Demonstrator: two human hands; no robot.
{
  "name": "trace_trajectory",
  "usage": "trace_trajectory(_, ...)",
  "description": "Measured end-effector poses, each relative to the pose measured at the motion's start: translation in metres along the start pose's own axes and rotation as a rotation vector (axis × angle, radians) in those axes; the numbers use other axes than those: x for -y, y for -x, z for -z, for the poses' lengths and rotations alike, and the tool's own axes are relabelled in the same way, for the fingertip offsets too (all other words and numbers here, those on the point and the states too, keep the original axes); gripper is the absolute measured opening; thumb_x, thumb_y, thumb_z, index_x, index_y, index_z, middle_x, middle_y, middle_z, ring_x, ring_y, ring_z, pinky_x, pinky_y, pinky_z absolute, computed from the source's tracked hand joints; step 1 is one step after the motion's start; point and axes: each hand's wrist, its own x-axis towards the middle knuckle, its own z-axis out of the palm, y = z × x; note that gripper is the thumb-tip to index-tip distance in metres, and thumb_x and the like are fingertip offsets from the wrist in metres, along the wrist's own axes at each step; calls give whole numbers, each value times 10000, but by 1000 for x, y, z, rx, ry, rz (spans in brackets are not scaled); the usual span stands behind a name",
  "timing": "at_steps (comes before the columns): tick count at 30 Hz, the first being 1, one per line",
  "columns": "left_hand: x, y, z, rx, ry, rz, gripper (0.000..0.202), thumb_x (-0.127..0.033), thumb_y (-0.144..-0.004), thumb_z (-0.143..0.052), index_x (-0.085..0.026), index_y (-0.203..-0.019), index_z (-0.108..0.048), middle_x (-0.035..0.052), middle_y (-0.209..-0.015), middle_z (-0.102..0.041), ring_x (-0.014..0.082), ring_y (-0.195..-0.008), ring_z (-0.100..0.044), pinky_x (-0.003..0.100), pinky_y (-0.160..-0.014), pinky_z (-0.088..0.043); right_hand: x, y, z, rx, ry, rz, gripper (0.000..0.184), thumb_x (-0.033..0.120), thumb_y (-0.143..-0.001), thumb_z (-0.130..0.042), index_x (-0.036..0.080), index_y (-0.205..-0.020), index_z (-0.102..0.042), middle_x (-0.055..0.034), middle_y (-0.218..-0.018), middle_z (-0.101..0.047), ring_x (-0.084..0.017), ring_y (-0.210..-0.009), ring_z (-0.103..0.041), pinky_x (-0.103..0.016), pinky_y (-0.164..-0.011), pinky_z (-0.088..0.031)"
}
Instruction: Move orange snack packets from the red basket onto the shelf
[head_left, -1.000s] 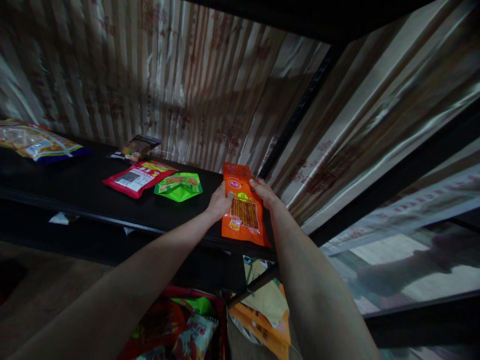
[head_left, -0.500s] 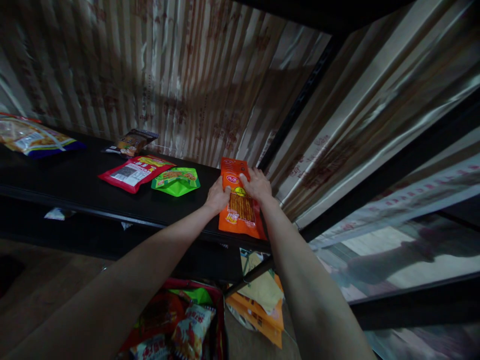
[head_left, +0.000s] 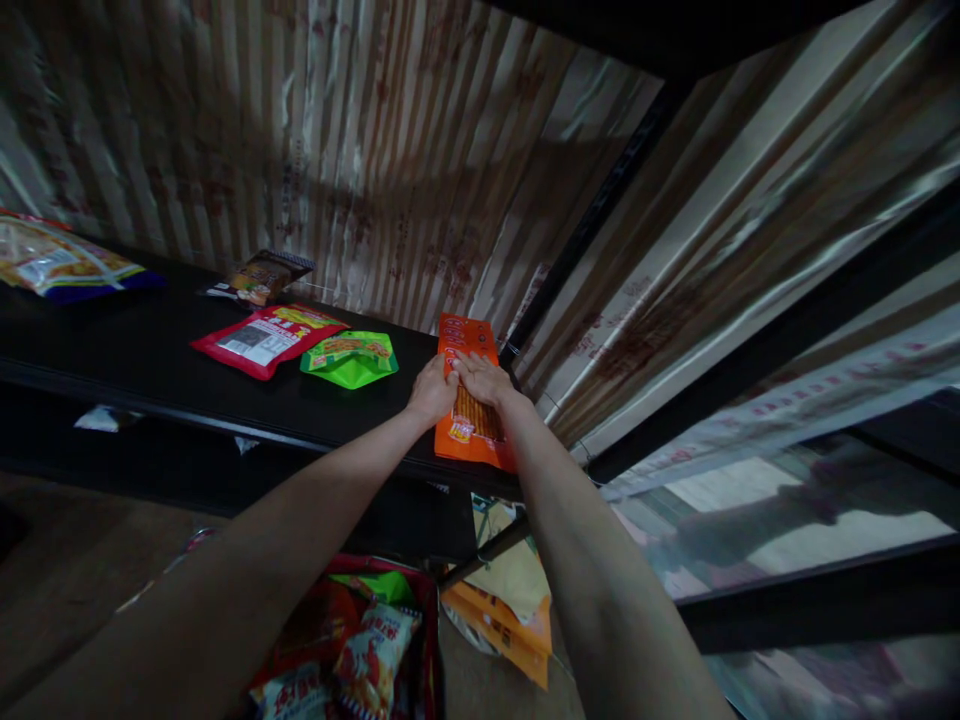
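An orange snack packet (head_left: 477, 452) with brown sticks showing through its window lies flat at the right end of the black shelf (head_left: 390, 415). My left hand (head_left: 432, 391) holds the packet's left edge, its thumb over the top and the other fingers partly hidden. Across the middle of the packet, my right hand (head_left: 481, 380) lies flat with fingers stretched out, its fingertips close to the left thumb. To the left on the same shelf are a green snack packet (head_left: 350, 360) and a red packet (head_left: 270, 340) that touch or overlap slightly.
Farther left lie a small brown packet (head_left: 262, 278) and a large blue-edged bag (head_left: 64, 262). Below the shelf stands a red-rimmed basket (head_left: 431, 640) of snack bags. Orange packaging (head_left: 510, 625) sits beside it. A black post (head_left: 600, 215) rises behind the packet.
My right hand has moved left from the packet's right edge onto its middle. My left hand stays at the left edge. The whole view has shifted slightly.
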Motion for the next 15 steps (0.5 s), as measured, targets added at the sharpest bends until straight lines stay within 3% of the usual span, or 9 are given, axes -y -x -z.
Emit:
trace_trajectory(3,-1,1,1,4,6,17,512,-227,-918,-417,-6,-1379,-446,202,-1447,-455,226,-1363,-409,308,-1144,-274,3,9,10,-139,-47,-51,561,476,-983,-222,232,-1478,-326,-95,-1556,-310,-268,-1446,-248,-514,-1148,-222)
trace_trajectory(8,-4,4,6,-35,45,15,496,-256,-925,-411,-44,-1370,-464,176,-1436,-479,226,-1345,-434,323,-1142,-284,12,47,25,-474,-132,44,535,381,-974,-290,104,-1410,-429,-168,-1522,-354,-250,-1436,-274,-447,-1155,-256)
trace_trajectory(15,-7,12,18,-172,52,-51,432,-200,-929,-340,-72,-1292,-536,162,-1390,-530,217,-1323,-459,367,-1148,-298,40,150,16,-684,-405,97,479,376,-963,-303,152,-1338,-499,-139,-1512,-373,-232,-1410,-333,-473,-1135,-315)
